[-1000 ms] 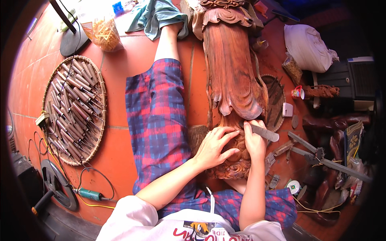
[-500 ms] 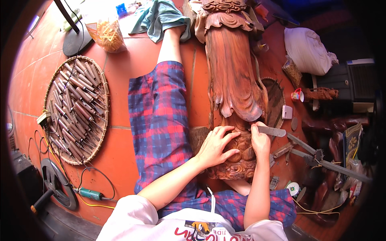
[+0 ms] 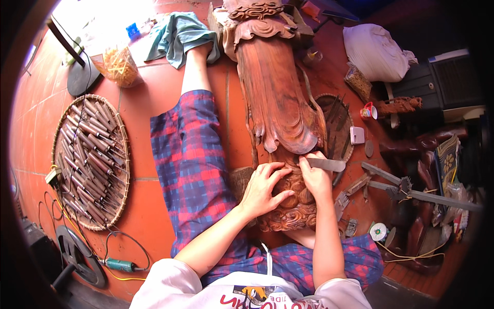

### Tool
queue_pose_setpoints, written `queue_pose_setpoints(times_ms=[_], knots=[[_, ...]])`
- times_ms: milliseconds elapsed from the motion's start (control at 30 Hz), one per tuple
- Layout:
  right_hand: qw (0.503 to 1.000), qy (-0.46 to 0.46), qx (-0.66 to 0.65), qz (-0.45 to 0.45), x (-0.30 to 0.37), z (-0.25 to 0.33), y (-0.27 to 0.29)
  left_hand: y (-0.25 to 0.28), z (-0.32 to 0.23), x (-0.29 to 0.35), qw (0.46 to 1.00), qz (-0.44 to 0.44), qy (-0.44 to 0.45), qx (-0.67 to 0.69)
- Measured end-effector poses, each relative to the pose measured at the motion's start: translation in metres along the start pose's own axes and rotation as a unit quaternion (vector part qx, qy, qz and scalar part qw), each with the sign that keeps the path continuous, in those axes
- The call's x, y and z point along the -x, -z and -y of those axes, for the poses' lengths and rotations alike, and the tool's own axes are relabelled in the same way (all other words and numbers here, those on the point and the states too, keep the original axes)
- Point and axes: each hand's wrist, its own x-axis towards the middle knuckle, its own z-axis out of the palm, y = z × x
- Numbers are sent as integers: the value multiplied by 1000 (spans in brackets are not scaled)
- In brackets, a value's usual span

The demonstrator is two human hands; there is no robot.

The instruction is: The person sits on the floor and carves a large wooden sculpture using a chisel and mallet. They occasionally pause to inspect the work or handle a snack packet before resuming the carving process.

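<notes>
A large reddish-brown wood carving (image 3: 275,87) lies lengthwise in front of me, smooth along its folds and deeply carved at the near end. My left hand (image 3: 264,188) rests on that near end, fingers and thumb spread, holding nothing. Beside it, my right hand (image 3: 316,177) is closed round a flat grey metal file (image 3: 328,164), whose rounded end sticks out to the right. The file's other end is hidden by my fingers at the carving, just below the smooth folds.
On the left, a round woven tray (image 3: 125,193) holds many wooden-handled chisels (image 3: 92,154). A green power tool (image 3: 120,265) lies near it. At right are a second tray (image 3: 348,139), a red cup (image 3: 368,111), a white sack (image 3: 375,51) and a metal stand (image 3: 406,190).
The whole view has shifted, so the carving and trays sit further left in it. Both hands stay at the carving's near end, the right one still gripping the file.
</notes>
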Motion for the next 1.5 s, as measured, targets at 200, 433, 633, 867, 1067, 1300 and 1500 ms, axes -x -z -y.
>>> queue_pose_setpoints(times_ms=[200, 433, 633, 867, 1067, 1300, 1500], knots=[[974, -160, -141, 75, -3, -12, 16, 1, 2, 0, 1000, 7, -13, 11], [980, -103, -130, 110, 0, -10, 20, 0, 4, -2, 1000, 7, -8, 12], [938, -177, -234, 186, -9, -30, 33, 1, 2, -4, 1000, 4, -6, 10], [979, 9, -131, 155, -15, -19, 31, 1, 1, -4, 1000, 4, -4, 5], [958, -45, -206, 195, -19, -24, 35, 0, 2, -5, 1000, 5, -5, 11], [932, -108, -258, 231, -24, -49, 38, 1, 2, -5, 1000, 12, -9, 9], [947, -34, -226, 225, -23, -49, 38, 0, 3, -4, 1000, 5, -7, -9]])
